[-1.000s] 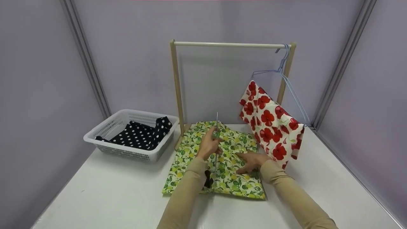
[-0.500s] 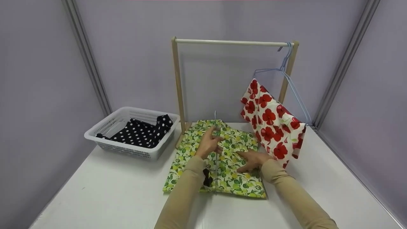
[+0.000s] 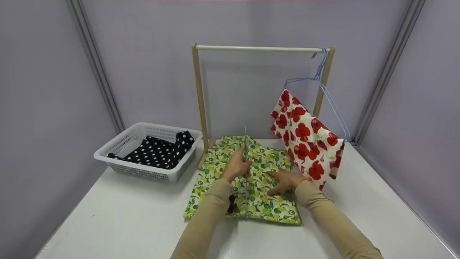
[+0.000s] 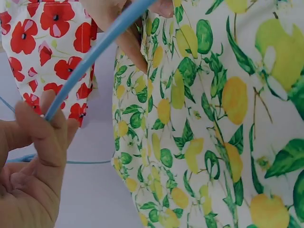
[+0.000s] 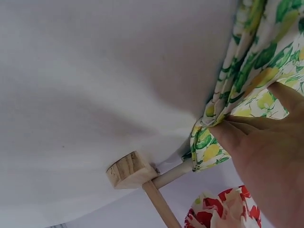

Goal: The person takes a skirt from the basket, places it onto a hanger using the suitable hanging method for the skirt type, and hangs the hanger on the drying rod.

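Note:
A garment with a lemon print (image 3: 266,201) lies spread on the table. Above it my left hand (image 3: 236,166) holds a thin blue hanger (image 3: 246,196), seen edge-on from the head; in the left wrist view, thumb and fingers pinch its blue wire (image 4: 95,57). My right hand (image 3: 285,181) rests on the garment's right half, thumb and fingers spread. From the right wrist, those fingertips (image 5: 223,135) touch a folded edge of the cloth. A small dark thing (image 3: 231,204) shows beside my left wrist; its kind is unclear.
A white basket (image 3: 118,138) at left holds a black polka-dot cloth (image 3: 152,153). Behind the lemon garment stands a wooden-legged rack with a white rail (image 3: 258,48). On its right end, a blue hanger (image 3: 332,104) carries a red poppy-print garment (image 3: 302,138), close to my right hand.
The hanger's lower end has swung slightly right, and my left hand's fingers have shifted a little on it. My right hand and the lemon-print garment have stayed in place.

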A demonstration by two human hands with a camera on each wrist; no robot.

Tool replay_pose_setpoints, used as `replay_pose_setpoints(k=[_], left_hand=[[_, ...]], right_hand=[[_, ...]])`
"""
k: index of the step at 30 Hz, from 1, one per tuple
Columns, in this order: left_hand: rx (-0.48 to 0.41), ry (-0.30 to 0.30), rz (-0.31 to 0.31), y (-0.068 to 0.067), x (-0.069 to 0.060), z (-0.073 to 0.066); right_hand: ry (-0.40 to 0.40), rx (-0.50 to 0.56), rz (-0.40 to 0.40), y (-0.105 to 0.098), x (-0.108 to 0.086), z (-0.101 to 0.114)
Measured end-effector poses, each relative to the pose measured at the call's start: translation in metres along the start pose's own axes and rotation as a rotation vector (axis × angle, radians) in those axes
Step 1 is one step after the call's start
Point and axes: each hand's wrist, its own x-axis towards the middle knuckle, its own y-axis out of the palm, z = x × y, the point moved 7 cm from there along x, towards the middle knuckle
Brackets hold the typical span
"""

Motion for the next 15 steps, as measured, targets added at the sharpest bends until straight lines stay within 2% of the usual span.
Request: replay_pose_setpoints(k=[3, 8, 9, 11, 13, 15], left_hand=[[0.018, 0.021, 0.005, -0.002, -0.002, -0.005], [0.036, 0.030, 0.012, -0.005, -0.002, -0.011], [0.041, 0.028, 0.010, -0.007, -0.001, -0.012], [0.060, 0.020, 0.002, -0.009, -0.001, -0.014], [0.070, 0.017, -0.011, -0.011, 0.001, -0.017], [0.050, 0.013, -0.014, -0.013, 0.001, -0.020]], right_hand=[[-0.079, -0.022, -0.034, -0.001, -0.001, 0.010], [-0.375, -0.177, -0.130, 0.004, -0.012, 0.047], [-0.437, -0.182, -0.148, 0.006, -0.016, 0.056], [-0.512, -0.126, -0.151, 0.011, -0.023, 0.070], [-0.540, 0.017, -0.110, 0.015, -0.030, 0.081], [-0.554, 0.221, -0.040, 0.020, -0.037, 0.090]])
